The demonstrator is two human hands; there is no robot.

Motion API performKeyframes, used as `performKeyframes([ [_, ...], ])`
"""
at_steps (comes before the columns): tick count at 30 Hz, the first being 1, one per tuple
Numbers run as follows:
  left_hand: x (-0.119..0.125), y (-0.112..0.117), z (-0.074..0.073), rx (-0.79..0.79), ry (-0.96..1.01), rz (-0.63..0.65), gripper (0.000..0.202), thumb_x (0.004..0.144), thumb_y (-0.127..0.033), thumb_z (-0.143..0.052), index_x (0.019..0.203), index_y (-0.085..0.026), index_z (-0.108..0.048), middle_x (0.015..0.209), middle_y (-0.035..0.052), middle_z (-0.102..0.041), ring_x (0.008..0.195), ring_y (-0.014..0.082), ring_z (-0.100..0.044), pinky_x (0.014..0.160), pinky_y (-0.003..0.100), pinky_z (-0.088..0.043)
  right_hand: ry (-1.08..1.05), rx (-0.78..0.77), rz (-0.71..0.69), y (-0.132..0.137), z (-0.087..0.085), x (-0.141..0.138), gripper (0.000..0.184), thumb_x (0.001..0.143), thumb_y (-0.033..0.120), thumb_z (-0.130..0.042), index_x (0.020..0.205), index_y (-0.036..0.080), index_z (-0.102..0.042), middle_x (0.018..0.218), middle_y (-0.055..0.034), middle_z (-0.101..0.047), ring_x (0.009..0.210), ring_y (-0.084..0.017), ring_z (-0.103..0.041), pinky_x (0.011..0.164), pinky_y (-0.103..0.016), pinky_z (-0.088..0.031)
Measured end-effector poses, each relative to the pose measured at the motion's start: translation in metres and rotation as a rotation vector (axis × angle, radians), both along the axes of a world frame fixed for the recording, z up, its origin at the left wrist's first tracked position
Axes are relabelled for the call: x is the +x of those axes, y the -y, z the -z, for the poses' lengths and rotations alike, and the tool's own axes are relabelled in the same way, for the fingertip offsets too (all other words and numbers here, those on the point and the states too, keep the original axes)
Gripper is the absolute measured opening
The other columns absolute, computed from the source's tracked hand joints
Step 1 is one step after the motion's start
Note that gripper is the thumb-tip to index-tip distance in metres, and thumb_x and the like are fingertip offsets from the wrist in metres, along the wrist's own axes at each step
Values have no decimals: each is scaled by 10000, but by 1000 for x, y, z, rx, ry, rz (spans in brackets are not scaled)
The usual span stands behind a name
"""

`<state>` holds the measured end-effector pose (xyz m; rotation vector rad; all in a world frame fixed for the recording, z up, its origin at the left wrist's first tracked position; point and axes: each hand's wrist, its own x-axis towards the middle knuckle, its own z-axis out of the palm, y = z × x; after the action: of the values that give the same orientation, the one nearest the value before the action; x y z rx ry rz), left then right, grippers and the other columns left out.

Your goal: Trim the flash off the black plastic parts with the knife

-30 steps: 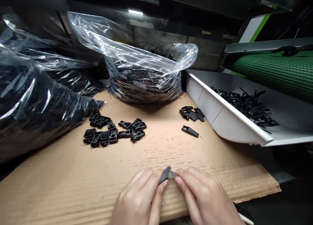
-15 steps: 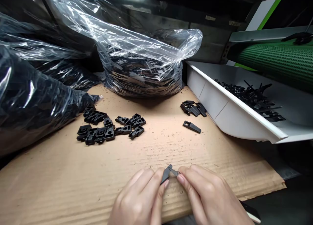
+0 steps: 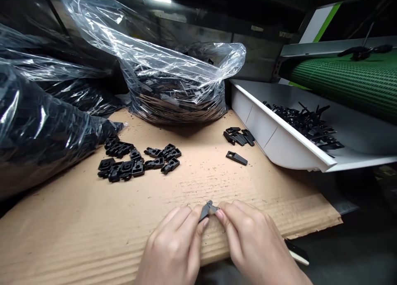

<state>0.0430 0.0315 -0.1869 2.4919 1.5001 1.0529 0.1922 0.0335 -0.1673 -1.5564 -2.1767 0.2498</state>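
Low in the middle of the view, my left hand (image 3: 173, 248) pinches a small black plastic part (image 3: 205, 211) between thumb and fingers. My right hand (image 3: 252, 241) is closed too, its fingertips pressed on a thin tip at the part's right end (image 3: 214, 208). Both hands hover just above the near edge of a sheet of corrugated cardboard (image 3: 192, 190). A cluster of several black plastic pieces (image 3: 136, 161) lies on the cardboard to the left. A smaller group (image 3: 239, 137) and one single wedge-shaped piece (image 3: 236, 157) lie to the right.
A clear plastic bag full of black parts (image 3: 176, 86) stands at the back centre, with more filled bags (image 3: 37, 124) on the left. At the right a white chute tray (image 3: 285, 140) holds black parts and sprues (image 3: 305, 124) below a green conveyor belt (image 3: 347, 82).
Both hands stay pinched on the same small part. They have drifted slightly left and up in the picture as the camera shifted; nothing on the cardboard has moved.
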Motion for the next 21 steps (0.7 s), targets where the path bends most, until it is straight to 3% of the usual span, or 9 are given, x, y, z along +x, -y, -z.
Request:
performKeyframes([
  [6,-1,1,1,-19,13,19,143,847,-151,-423,838,-185,-562,698,13,-596,645,163,-583,579,268,-478,61,-8,73,-4,-2,-4,250,869,158,-373,729,201,-576,661,-14,-609,584,-174,-581,527,-268,-312],
  [11,-1,2,2,-44,50,29,151,841,-151,-434,859,-178,-582,692,20,-591,651,170,-573,575,272,-471,93,-133,112,-13,-8,1,258,878,162,-370,728,189,-579,691,-28,-621,621,-189,-586,538,-273,-337],
  [15,-2,2,-2,-85,171,80,169,848,-156,-446,924,-199,-590,718,7,-605,667,154,-562,594,253,-468,-133,-247,23,-8,-13,12,266,889,196,-366,729,193,-578,715,-16,-605,672,-168,-583,609,-272,-409],
  [21,-9,1,-8,-138,235,190,262,840,-165,-496,1080,-248,-563,843,13,-647,752,152,-581,650,235,-489,-507,-372,-27,1,-23,27,235,856,347,-465,981,215,-614,982,-50,-623,981,-191,-570,820,-268,-457],
])
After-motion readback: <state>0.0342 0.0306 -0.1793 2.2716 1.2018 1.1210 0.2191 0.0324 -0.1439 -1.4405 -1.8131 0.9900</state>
